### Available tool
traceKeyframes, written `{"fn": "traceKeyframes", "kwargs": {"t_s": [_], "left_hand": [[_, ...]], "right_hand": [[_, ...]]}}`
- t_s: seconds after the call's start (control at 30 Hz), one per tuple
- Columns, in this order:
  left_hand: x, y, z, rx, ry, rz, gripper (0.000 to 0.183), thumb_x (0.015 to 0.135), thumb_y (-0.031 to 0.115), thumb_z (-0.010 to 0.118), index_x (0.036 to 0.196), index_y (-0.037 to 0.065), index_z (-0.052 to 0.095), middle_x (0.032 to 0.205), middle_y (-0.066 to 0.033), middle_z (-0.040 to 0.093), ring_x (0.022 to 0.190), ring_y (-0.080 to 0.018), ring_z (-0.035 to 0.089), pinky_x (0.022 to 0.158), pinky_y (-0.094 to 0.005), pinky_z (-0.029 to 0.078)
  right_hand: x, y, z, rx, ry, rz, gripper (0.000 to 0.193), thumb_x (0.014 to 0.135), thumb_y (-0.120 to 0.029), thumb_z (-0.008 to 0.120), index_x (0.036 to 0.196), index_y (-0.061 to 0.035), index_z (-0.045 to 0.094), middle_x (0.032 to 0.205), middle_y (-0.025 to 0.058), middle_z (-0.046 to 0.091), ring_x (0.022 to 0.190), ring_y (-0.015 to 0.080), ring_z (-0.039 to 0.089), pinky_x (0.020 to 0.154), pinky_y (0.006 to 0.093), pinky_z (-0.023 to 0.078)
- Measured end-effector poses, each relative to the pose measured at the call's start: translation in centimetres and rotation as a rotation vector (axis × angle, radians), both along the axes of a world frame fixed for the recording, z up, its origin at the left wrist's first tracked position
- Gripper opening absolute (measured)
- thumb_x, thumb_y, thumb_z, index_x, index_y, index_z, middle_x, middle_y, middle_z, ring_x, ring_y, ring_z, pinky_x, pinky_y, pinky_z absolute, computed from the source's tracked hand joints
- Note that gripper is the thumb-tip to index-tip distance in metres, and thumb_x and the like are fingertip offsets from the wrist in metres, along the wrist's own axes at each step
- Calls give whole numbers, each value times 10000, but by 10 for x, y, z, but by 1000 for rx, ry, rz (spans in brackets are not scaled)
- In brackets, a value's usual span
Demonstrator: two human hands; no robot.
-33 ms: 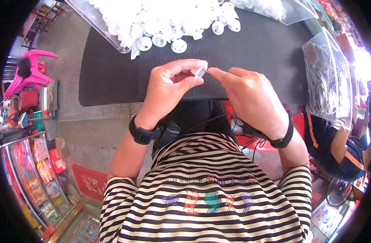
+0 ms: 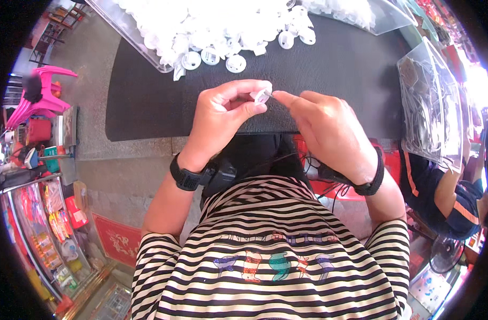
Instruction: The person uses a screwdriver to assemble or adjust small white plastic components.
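Over the near part of the black mat, my left hand (image 2: 225, 109) pinches a small round white plastic part (image 2: 262, 96) between thumb and forefinger. My right hand (image 2: 329, 120) is closed, its forefinger and thumb tips holding a thin, greyish metal piece (image 2: 271, 94) against the white part's right side. Most of that piece is hidden by the fingers, so I cannot tell its full shape. Beyond my hands lies a heap of similar white plastic parts (image 2: 236, 63), several of them round with small slots.
A black mat (image 2: 148, 101) covers the table. Clear bins of white parts stand at the back, and a clear bin (image 2: 430, 106) with thin metal pieces is at the right. Another person's arm (image 2: 445, 194) shows beyond it. Pink stools (image 2: 52, 98) stand far left.
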State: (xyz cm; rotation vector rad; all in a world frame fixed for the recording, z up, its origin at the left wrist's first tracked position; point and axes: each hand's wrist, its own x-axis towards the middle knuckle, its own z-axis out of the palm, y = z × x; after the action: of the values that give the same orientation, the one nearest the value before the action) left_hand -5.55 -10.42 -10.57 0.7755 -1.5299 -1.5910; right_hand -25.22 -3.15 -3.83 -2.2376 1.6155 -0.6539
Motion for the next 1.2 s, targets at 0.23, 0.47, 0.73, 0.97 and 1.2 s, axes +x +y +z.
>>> {"fn": "traceKeyframes", "kwargs": {"t_s": [0.23,0.47,0.73,0.97,1.2], "left_hand": [[1,1,-4,56,134,50,351,836,-54,723,1180,-23,659,1035,-82,701,926,-118,662,853,-264,566],[-3,2,-2,27,54,25,366,826,-79,716,1181,-15,653,1089,-83,680,962,-120,659,858,-270,574],[-11,7,4,-73,-49,93,326,815,-93,710,1131,-18,686,1114,-86,682,937,-142,678,846,-274,584],[-10,-1,10,97,41,78,336,841,-77,700,1168,-10,660,1112,-73,687,950,-122,667,847,-262,565],[-31,-1,26,-77,45,-16,291,851,-36,702,1136,15,672,1220,-101,623,919,-133,668,835,-262,554]], "right_hand": [[-8,13,7,-16,25,-79,401,837,-29,590,1220,-127,661,739,118,535,631,323,603,584,415,500],[-3,9,0,-43,82,-35,467,811,14,612,1252,-132,658,732,80,480,592,253,574,541,366,479],[-6,-2,-6,31,26,34,474,799,21,612,1256,-100,644,770,91,528,639,285,614,557,395,490],[-43,-18,12,196,-325,-18,476,779,-48,745,1245,-60,651,805,111,608,600,226,576,568,328,474],[-28,-36,-8,377,-807,-132,327,856,-55,721,1178,-31,669,821,34,683,571,45,536,511,211,429]]}}
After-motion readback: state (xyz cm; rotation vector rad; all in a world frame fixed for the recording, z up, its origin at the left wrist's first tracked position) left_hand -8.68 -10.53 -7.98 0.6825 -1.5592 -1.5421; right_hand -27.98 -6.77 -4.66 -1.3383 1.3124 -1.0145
